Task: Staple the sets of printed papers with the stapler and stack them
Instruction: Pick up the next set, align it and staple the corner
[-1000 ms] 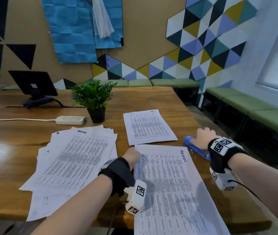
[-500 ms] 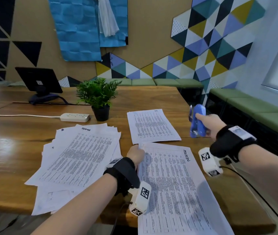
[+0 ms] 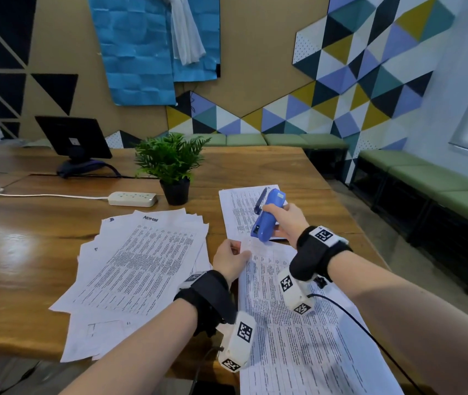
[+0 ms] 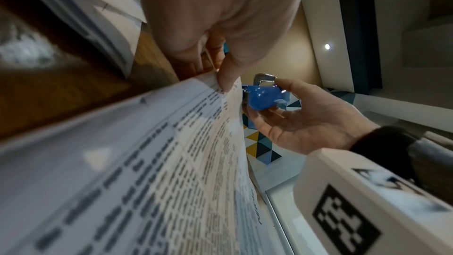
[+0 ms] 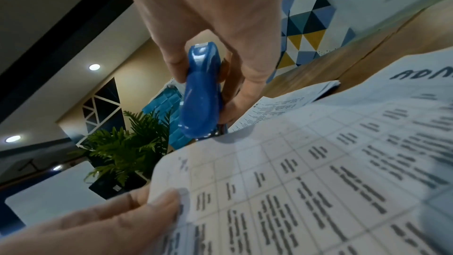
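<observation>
The blue stapler [image 3: 267,215] is gripped in the right hand [image 3: 284,220], fingers curled round its body, raised off the table with its mouth at the far corner of the paper set [image 3: 298,323]. The left hand [image 3: 231,260] pinches that lifted corner just beside it. Left of the hands lies a loose paper pile [image 3: 141,263]; beyond them, another stapled set [image 3: 238,212] on the wooden table [image 3: 27,246].

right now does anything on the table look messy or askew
Yes: the loose pile of printed sheets left of the left hand is fanned out unevenly, and its near corners hang over the table edge.
</observation>
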The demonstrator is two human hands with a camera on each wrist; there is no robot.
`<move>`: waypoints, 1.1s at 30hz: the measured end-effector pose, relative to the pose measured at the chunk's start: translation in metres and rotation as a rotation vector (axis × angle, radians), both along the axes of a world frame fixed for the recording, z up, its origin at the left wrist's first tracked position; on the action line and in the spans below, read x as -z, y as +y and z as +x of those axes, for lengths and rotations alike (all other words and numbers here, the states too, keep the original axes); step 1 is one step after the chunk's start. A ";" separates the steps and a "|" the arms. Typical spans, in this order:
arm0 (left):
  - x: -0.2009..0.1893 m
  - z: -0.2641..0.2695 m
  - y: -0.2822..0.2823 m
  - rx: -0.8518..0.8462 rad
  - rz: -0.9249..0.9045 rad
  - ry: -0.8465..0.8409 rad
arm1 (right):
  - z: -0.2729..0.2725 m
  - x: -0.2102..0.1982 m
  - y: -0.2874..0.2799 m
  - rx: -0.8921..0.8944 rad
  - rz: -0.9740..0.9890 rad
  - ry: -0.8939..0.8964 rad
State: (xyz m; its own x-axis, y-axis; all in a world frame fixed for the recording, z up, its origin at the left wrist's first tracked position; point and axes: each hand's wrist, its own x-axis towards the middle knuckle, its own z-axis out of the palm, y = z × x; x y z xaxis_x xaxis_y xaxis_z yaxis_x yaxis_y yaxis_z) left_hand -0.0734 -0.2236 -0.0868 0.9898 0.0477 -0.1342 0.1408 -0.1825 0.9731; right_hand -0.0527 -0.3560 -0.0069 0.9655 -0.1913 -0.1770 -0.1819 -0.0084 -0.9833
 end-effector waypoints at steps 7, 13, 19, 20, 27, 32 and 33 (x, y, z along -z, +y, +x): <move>-0.007 -0.001 -0.003 -0.007 0.000 -0.062 | 0.012 0.004 0.010 -0.049 -0.149 0.072; -0.017 -0.006 -0.012 0.015 0.007 -0.076 | 0.014 0.008 0.026 0.001 -0.191 0.098; -0.016 -0.007 -0.007 -0.011 -0.004 -0.096 | 0.035 0.020 0.029 -0.017 -0.064 0.143; -0.017 -0.008 -0.006 -0.013 -0.013 -0.086 | 0.031 0.015 0.031 -0.027 -0.059 0.142; -0.021 -0.011 -0.006 -0.005 -0.067 -0.040 | 0.016 0.003 0.033 0.034 -0.271 0.035; -0.023 -0.012 -0.008 0.003 -0.058 -0.048 | 0.014 0.007 0.033 0.040 -0.312 0.000; -0.024 -0.012 -0.008 0.007 -0.058 -0.045 | 0.014 0.007 0.034 0.038 -0.313 0.003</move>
